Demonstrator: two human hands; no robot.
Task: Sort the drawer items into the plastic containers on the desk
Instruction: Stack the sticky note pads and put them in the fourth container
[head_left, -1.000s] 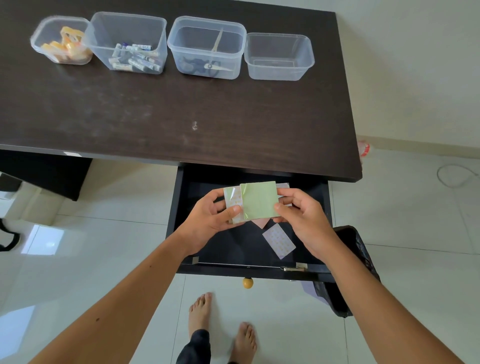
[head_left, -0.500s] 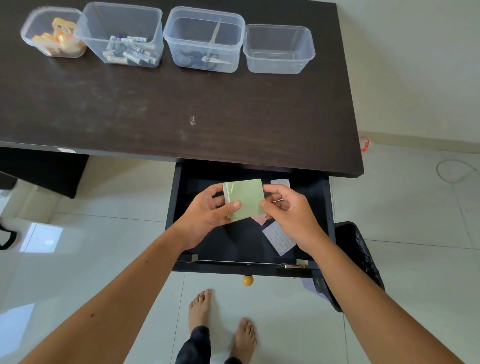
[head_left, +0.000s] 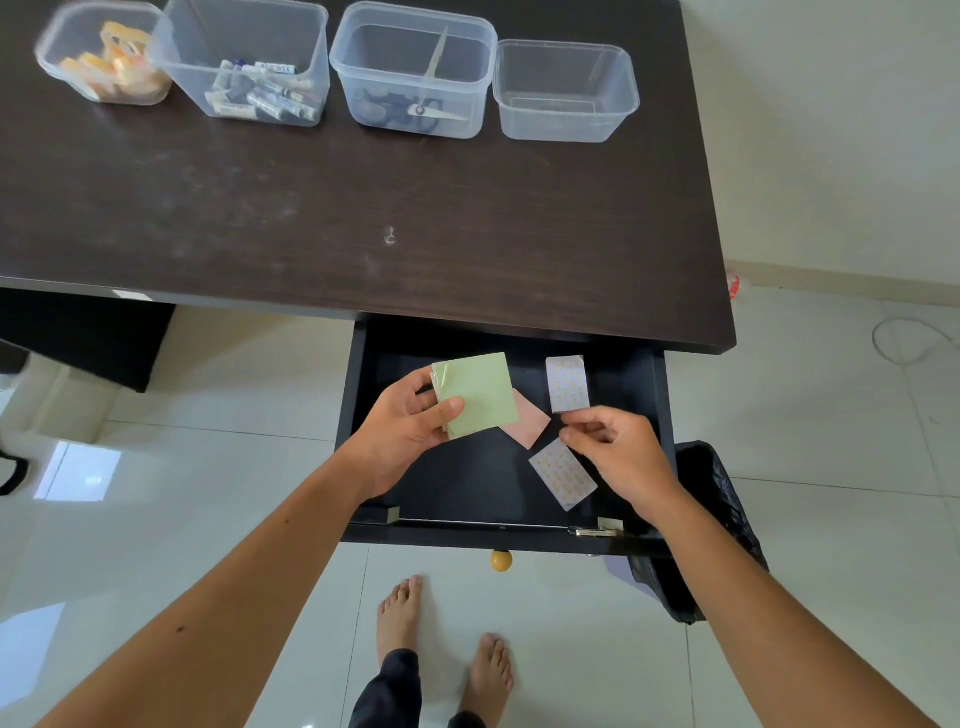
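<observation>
Along the far edge of the desk (head_left: 363, 208) four plastic containers are lined up. Yellowish tape-like pieces are held in the one at the far left corner (head_left: 101, 52), small tubes or markers in the second (head_left: 244, 62), scissors in the third (head_left: 415, 67), while nothing plainly shows in the fourth (head_left: 566, 91), nearest the far right corner. The sorting is therefore judged well advanced, with only the paper items left.

A green pad (head_left: 478, 392), with other sheets stacked behind it, is gripped by the left hand (head_left: 410, 431) above the left half of the open drawer (head_left: 358, 415), thumb pressed on its face. Three items lie on the drawer floor: a pink pad (head_left: 527, 423) just beside the green one, a patterned pad (head_left: 567, 383) toward the back edge, and a second patterned pad (head_left: 563, 473) toward the front. The right hand (head_left: 618, 457) is held with fingers curled and fingertips drawn together, grasping nothing, between the two patterned pads, its fingertips just at the near corner of the rear one.
</observation>
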